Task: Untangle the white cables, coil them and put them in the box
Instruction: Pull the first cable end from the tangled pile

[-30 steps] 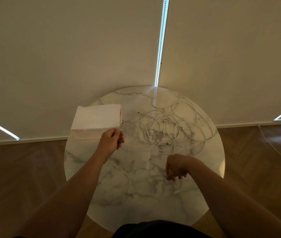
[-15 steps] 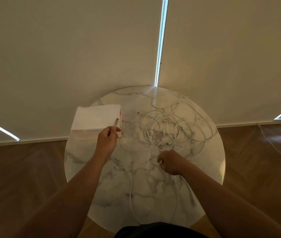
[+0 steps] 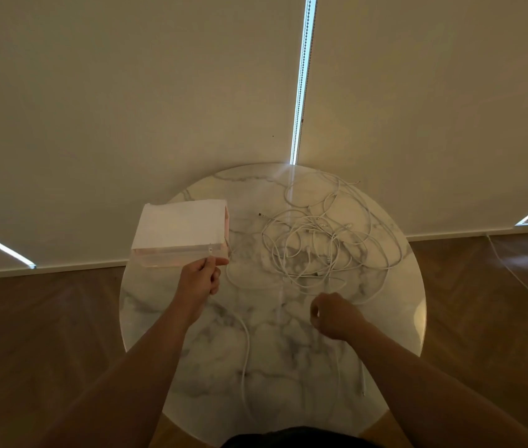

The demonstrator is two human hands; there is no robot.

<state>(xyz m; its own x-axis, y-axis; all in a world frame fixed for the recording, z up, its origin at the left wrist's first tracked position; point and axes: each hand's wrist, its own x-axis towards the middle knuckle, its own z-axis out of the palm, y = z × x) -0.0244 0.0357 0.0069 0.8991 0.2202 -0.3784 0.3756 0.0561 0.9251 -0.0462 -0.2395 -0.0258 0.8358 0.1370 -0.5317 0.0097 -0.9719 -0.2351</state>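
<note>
The white cables (image 3: 324, 247) lie as one loose tangle on the far right part of the round marble table (image 3: 165, 321), well apart from the box (image 3: 178, 227), which stands at the far left edge. Treat them as light, limp and smooth: they carry no shape of their own, they slide freely over the polished top, and a hard pull is likely to tighten the crossings, not free them. Take hold near a plug end and feed the length through slowly. One strand (image 3: 246, 347) is already drawn out of the pile. Your left hand (image 3: 199, 281) pinches its end between thumb and forefinger just in front of the box, with the plug (image 3: 210, 251) standing up out of the pinch and pointing away from you toward the box wall. From there the strand's long axis runs toward you, down the middle of the table to the near edge. Your right hand (image 3: 337, 316) hovers just on the near side of the tangle, with fingers curled in and thumb against forefinger; it appears to pinch a run of this strand, but the thin white line is hard to trace against the marble. The pile itself has no single axis (its loops spread in all directions). A second plug (image 3: 260, 215) lies free at its far left, pointing toward the box.
</note>
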